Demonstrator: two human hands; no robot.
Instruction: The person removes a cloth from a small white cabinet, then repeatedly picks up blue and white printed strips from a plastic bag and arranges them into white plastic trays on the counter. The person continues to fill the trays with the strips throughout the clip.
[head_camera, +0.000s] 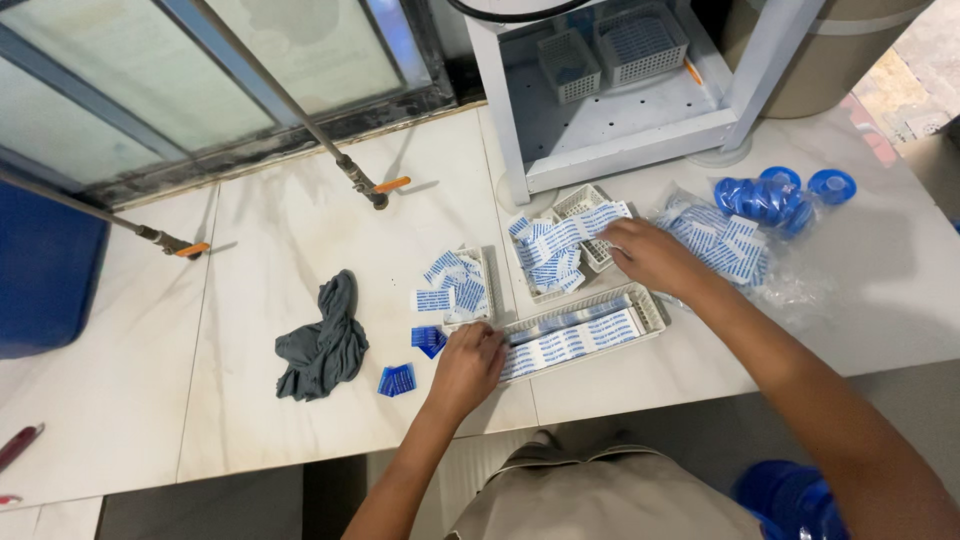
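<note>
My left hand (468, 362) rests at the left end of a long white basket tray (650, 303) that holds rows of blue-and-white sachets (570, 343); its fingers are curled on the tray's end. My right hand (648, 255) reaches over a small white basket (585, 200) heaped with the same sachets (552, 250), fingertips pinching at them. Another small basket (488, 262) with sachets stands to the left, with loose sachets (432, 299) beside it.
A clear plastic bag of sachets (722, 242) and blue caps (765, 200) lies at the right. A grey rag (325, 340) sits on the white counter (240, 400). A white shelf unit (620, 120) with baskets stands behind. Two clamps (375, 188) hold rods at the back.
</note>
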